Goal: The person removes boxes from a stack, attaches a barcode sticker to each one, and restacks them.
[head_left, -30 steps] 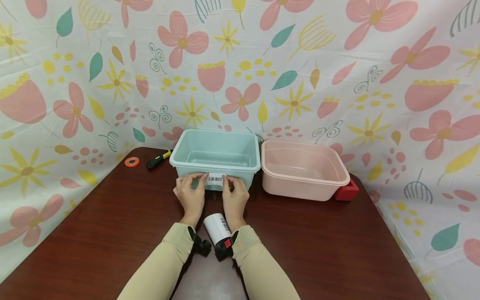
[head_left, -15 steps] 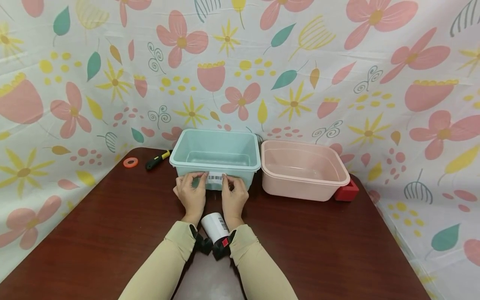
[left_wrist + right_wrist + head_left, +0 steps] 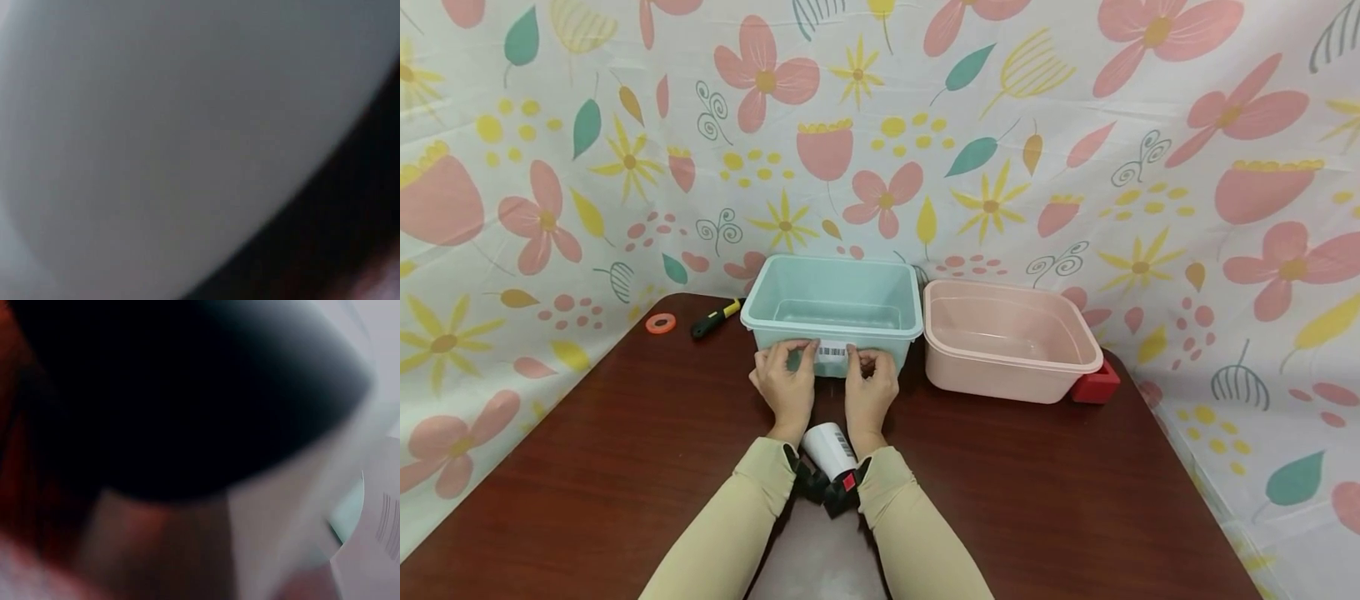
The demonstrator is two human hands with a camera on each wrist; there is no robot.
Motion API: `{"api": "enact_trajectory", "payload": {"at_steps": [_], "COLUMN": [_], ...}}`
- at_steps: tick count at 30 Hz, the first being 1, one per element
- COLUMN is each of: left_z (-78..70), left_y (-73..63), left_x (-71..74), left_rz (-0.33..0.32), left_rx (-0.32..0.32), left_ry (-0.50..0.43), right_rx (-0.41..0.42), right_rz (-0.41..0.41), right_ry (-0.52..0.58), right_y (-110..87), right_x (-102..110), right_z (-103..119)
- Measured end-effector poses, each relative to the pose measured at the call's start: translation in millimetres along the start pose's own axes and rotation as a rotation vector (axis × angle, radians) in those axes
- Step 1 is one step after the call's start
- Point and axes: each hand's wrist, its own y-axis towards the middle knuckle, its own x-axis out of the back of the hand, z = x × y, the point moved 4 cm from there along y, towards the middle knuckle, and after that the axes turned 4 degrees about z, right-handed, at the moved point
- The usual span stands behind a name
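Note:
Between my two hands, a white barcode label point(image 3: 832, 351) lies over the front wall of the light blue bin point(image 3: 831, 330), just below its rim. My left hand point(image 3: 785, 388) pinches the label's left end between thumb and forefinger. The right hand point(image 3: 871, 393) pinches the opposite end in the same way. Between the wrists, a white roll point(image 3: 827, 450) printed with barcodes lies on the table. The left wrist view holds only a blurred grey surface. A dark blurred shape covers most of the right wrist view, with a barcode-printed surface point(image 3: 384, 531) at its right edge.
A pink bin point(image 3: 981, 379) stands right of the blue one, with a red block point(image 3: 1096, 383) against its far right side. On the left lie a black and yellow utility knife point(image 3: 716, 320) and an orange ring point(image 3: 660, 323). A flowered cloth hangs behind the table.
Both hands stay at the label's ends with only slight shifts. The white roll between the wrists has moved a little to the left and away from me.

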Motion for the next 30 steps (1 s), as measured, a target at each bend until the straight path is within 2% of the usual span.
{"api": "enact_trajectory", "payload": {"at_steps": [20,30], "left_z": [1.5,2.7], "left_y": [0.3,0.6], "left_x": [-0.7,-1.5], "left_rz": [-0.029,-0.014], "left_rx": [0.007,0.031], "left_ry": [0.042,0.06], "right_rx": [-0.037,-0.055], "right_rz": [0.05,0.053], "right_ry": [0.02,0.035], "right_y": [-2.5,-1.6], "right_x": [-2.0,-1.8], "right_z": [-1.5,-3.1]}}
